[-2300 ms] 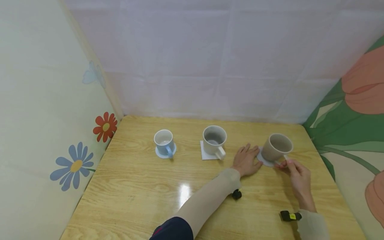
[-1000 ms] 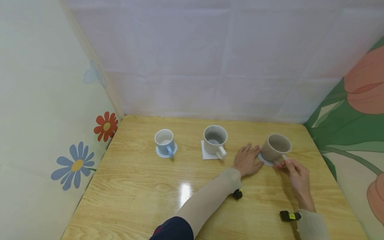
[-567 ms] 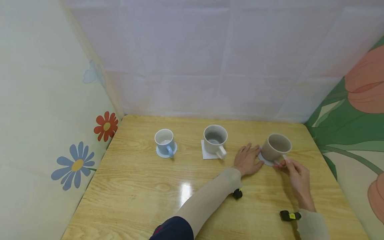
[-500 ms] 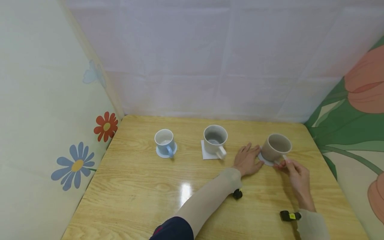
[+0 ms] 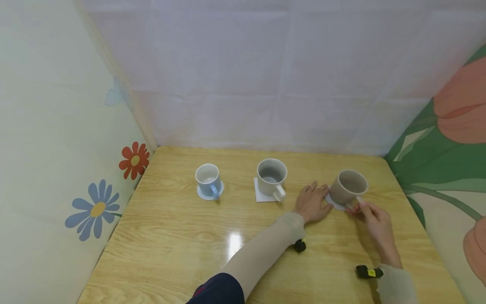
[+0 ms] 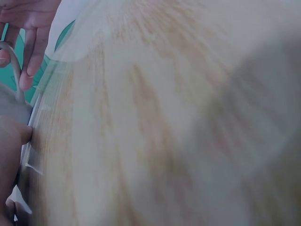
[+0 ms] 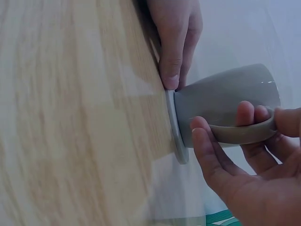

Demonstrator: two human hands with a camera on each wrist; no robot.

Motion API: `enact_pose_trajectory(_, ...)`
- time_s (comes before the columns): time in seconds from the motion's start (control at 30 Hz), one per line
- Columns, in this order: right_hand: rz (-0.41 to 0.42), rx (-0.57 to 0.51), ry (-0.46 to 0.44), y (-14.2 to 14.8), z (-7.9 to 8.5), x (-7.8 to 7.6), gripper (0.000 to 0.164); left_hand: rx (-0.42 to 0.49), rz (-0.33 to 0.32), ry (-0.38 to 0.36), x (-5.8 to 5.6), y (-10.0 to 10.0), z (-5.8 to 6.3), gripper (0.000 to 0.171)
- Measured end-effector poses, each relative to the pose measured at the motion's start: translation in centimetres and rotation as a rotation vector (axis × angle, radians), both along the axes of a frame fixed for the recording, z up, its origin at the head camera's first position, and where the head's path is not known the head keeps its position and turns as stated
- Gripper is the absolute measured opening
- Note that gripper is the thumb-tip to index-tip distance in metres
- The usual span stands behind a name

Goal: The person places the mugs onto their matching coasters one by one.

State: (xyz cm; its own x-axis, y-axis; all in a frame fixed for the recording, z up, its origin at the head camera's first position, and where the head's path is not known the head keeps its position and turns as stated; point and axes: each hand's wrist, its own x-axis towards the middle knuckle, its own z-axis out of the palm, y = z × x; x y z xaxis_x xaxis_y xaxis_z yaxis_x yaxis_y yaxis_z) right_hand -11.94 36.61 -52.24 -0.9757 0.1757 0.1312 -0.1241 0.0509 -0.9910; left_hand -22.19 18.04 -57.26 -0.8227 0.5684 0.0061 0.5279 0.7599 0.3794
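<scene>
A grey-beige mug (image 5: 343, 192) stands upright on a round pale coaster (image 5: 334, 206) at the right of the table. My right hand (image 5: 376, 221) holds it by the handle; in the right wrist view, fingers pass through the handle (image 7: 244, 134) with the thumb over its upper end. Lying flat on the table, my left hand (image 5: 313, 204) has its fingers spread and straight. Its thumb tip and index finger touch the coaster's left edge, and the right wrist view has a fingertip against the coaster (image 7: 175, 127) rim by the mug's base.
A white mug (image 5: 271, 177) with a grey inside stands on a square white coaster (image 5: 262, 196) in the middle. Farther left, a small light-blue cup (image 5: 208, 179) sits on a round pale coaster (image 5: 201, 194). Cloth walls enclose the wooden table (image 5: 171, 245).
Over these frames the grey-beige mug has shifted very slightly left with my right hand. My left hand stays in place beside the coaster; the other two cups have not moved.
</scene>
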Motion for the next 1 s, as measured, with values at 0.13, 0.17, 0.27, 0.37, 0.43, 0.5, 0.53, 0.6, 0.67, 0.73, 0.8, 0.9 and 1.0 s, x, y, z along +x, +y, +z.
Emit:
enact_pose_trajectory(0.13,0.036,0.033,-0.039,0.2,0.0,-0.1,0.040,0.010,-0.001,0.015,0.0,-0.2,-0.1,0.066)
enact_pose_trajectory(0.17,0.039,0.042,-0.048,0.3,-0.1,-0.1,0.042,0.012,-0.001,0.023,0.0,-0.3,-0.2,0.065)
enact_pose_trajectory(0.27,0.047,0.059,-0.052,0.3,-0.1,-0.2,0.045,0.005,-0.018,0.035,-0.3,-0.4,-0.3,0.065)
enact_pose_trajectory(0.37,0.031,0.071,-0.037,0.1,-0.1,-0.4,0.045,-0.023,-0.049,0.034,-1.0,-0.4,-0.6,0.064)
enact_pose_trajectory(0.43,0.019,0.068,-0.029,-0.1,-0.2,-0.6,0.044,-0.033,-0.068,0.042,-1.4,-0.5,-0.4,0.063)
enact_pose_trajectory(0.5,0.005,0.061,-0.030,-0.2,-0.2,-0.8,0.043,-0.043,-0.082,0.054,-1.6,-0.7,0.0,0.062)
enact_pose_trajectory(0.53,0.003,0.049,-0.031,-0.1,-0.2,-0.9,0.043,-0.044,-0.084,0.059,-1.6,-0.8,0.3,0.061)
enact_pose_trajectory(0.6,0.001,0.032,-0.035,-0.1,-0.3,-1.0,0.041,-0.051,-0.089,0.075,-1.6,-1.1,0.9,0.060)
enact_pose_trajectory(0.67,-0.005,0.024,-0.040,0.0,-0.3,-1.1,0.038,-0.078,-0.094,0.075,-1.6,-1.2,1.3,0.060)
enact_pose_trajectory(0.73,-0.005,0.027,-0.048,0.1,-0.3,-1.2,0.035,-0.109,-0.097,0.070,-1.6,-1.3,1.5,0.060)
enact_pose_trajectory(0.8,-0.015,0.071,-0.061,0.1,-0.1,-1.2,0.033,-0.138,-0.103,0.068,-1.6,-1.5,1.8,0.059)
enact_pose_trajectory(0.9,-0.030,0.212,-0.089,0.1,0.2,-1.2,0.037,-0.146,-0.111,0.058,-1.4,-1.8,2.5,0.054)
enact_pose_trajectory(1.0,-0.049,0.366,-0.110,0.0,0.5,-1.1,0.043,-0.092,-0.106,0.011,-1.3,-2.4,3.4,0.042)
